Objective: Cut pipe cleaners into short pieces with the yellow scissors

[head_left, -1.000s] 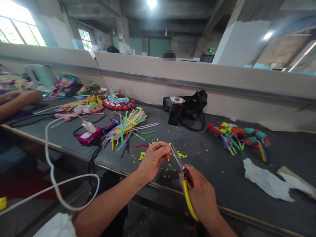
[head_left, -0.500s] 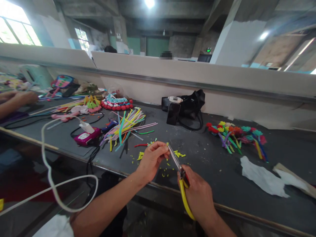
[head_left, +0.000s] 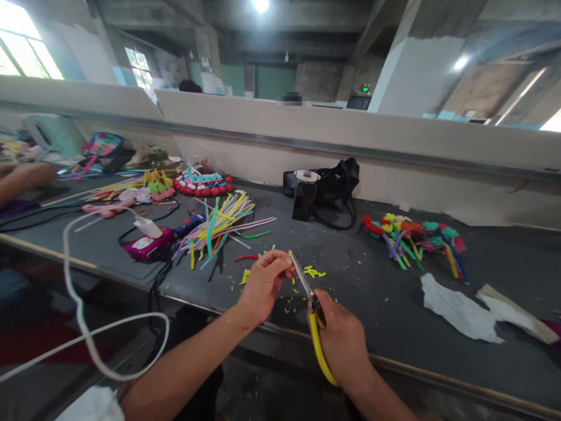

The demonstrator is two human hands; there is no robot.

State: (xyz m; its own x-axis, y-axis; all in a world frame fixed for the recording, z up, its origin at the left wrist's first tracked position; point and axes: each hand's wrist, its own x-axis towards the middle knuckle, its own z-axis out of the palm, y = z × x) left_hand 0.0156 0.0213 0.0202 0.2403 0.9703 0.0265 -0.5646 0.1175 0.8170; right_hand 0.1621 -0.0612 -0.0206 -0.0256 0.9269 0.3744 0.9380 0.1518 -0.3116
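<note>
Two hands of the person are at work over the near edge of the dark table (head_left: 377,292). One pair of scissors (head_left: 301,279) is present. The right hand (head_left: 344,345) is closed round its yellow handles, wrist low, with the blades nearly together and angled up and leftward. The left hand (head_left: 263,283) is raised just above the table, forearm coming in from the lower left, thumb and fingertips pinched narrow right at the blade tip. One small yellow bit (head_left: 290,254) shows at those fingertips; whether it is gripped cannot be told.

Many yellow clippings (head_left: 314,272) lie scattered beneath the hands. One loose heap of pipe cleaners (head_left: 223,225) lies to the left, and one bundle of coloured flowers (head_left: 412,237) to the right, well apart. One black bag (head_left: 335,190) stands at the back wall. One co-worker's hand (head_left: 30,174) rests at far left.
</note>
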